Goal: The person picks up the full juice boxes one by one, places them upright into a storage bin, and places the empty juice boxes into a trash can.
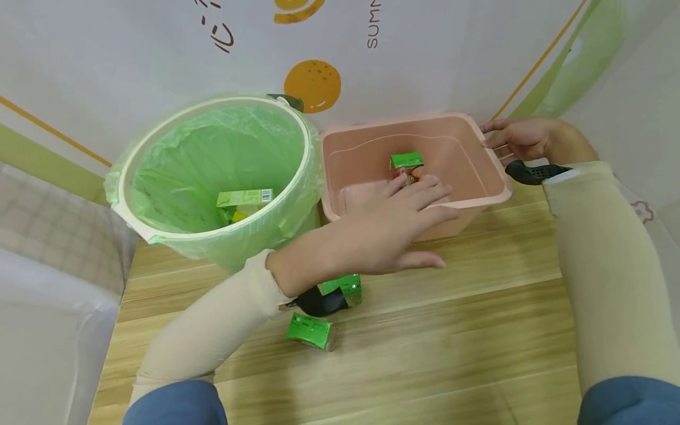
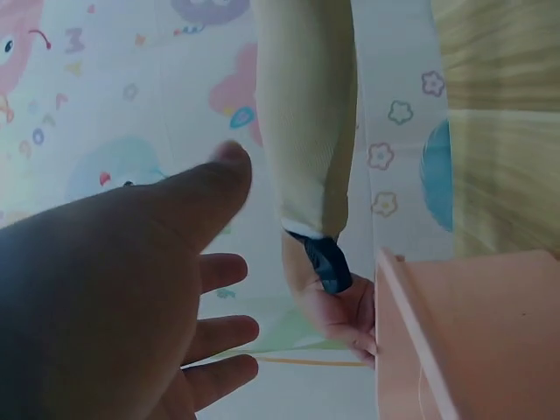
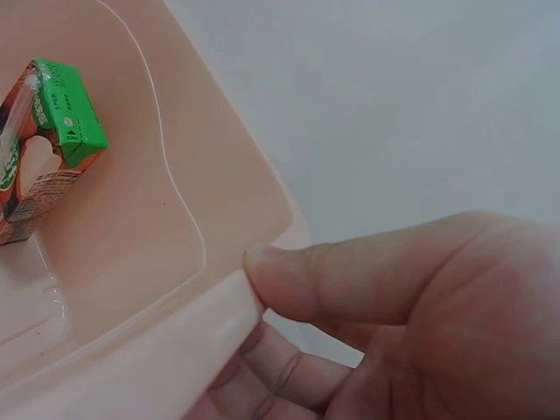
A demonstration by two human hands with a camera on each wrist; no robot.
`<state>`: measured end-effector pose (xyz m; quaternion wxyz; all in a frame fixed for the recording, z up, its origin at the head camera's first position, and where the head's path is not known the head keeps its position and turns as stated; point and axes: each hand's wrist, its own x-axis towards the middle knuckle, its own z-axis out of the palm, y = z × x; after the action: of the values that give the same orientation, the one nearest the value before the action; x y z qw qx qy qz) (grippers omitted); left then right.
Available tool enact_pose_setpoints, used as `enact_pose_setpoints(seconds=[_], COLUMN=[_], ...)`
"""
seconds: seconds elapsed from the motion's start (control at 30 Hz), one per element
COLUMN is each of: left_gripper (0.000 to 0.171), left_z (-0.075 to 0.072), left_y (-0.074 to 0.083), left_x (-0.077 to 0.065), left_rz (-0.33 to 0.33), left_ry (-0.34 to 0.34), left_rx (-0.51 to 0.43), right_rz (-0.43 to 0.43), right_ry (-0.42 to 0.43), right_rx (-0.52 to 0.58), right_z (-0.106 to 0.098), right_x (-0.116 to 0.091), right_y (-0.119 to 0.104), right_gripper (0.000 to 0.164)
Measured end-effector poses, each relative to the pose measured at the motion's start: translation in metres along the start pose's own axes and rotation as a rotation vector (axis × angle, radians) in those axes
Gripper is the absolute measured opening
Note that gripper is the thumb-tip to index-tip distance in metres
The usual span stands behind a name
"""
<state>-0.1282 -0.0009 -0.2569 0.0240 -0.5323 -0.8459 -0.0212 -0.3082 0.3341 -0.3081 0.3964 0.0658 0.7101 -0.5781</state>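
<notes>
My right hand (image 1: 523, 139) grips the right rim of a pink plastic bin (image 1: 366, 136); in the right wrist view the thumb (image 3: 293, 284) lies over the rim and the fingers curl beneath it. Inside the bin stands a small green-topped drink carton (image 3: 74, 114) with a brown printed side. My left hand (image 1: 390, 227) is held over the bin's near edge, fingers spread and straight, with nothing in it. Two more green cartons, one (image 1: 310, 331) lying nearer me and another (image 1: 345, 287) partly hidden by the left wrist strap, are on the wooden table (image 1: 451, 348).
Left of the pink bin stands a round bin (image 1: 212, 236) lined with a green plastic bag. A light-green carton (image 1: 244, 198) and something yellow lie inside it. A printed white curtain (image 1: 425, 53) hangs behind both bins.
</notes>
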Motion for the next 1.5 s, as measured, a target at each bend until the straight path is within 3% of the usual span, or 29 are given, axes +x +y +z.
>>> enact_pose_setpoints(seconds=[0.13, 0.33, 0.47, 0.63, 0.77, 0.87, 0.97, 1.27, 1.5], left_gripper=[0.068, 0.065, 0.062, 0.059, 0.055, 0.056, 0.058, 0.060, 0.070], left_z=[0.005, 0.009, 0.010, 0.015, 0.020, 0.024, 0.030, 0.069, 0.119], left_y=[0.005, 0.003, -0.001, -0.001, -0.004, -0.008, -0.013, -0.027, -0.033], left_x=[-0.025, -0.065, -0.094, -0.127, -0.147, -0.161, -0.173, -0.199, -0.205], left_rz=[0.038, 0.076, -0.008, -0.142, -0.154, -0.134, -0.118, -0.122, -0.116], left_ry=[0.023, 0.075, 0.062, -0.002, 0.001, 0.049, 0.097, 0.212, 0.171], left_rx=[-0.061, -0.252, -0.359, -0.407, -0.553, -0.695, -0.763, -0.843, -1.031], right_rz=[-0.008, -0.012, -0.009, -0.007, -0.009, -0.001, 0.003, -0.011, -0.004], right_ry=[0.001, 0.011, 0.008, -0.005, -0.003, 0.014, 0.018, -0.004, 0.014], right_rx=[-0.006, -0.014, -0.007, -0.012, -0.023, -0.020, -0.014, 0.012, 0.026], right_z=[0.000, -0.001, 0.000, -0.001, -0.001, -0.001, -0.001, -0.003, -0.001], right_x=[0.000, -0.002, -0.002, -0.002, -0.001, 0.001, 0.000, -0.004, -0.003], right_y=[0.001, 0.001, 0.000, 0.000, 0.001, 0.001, 0.001, -0.001, 0.000], right_gripper=[0.035, 0.035, 0.037, 0.036, 0.036, 0.037, 0.038, 0.033, 0.039])
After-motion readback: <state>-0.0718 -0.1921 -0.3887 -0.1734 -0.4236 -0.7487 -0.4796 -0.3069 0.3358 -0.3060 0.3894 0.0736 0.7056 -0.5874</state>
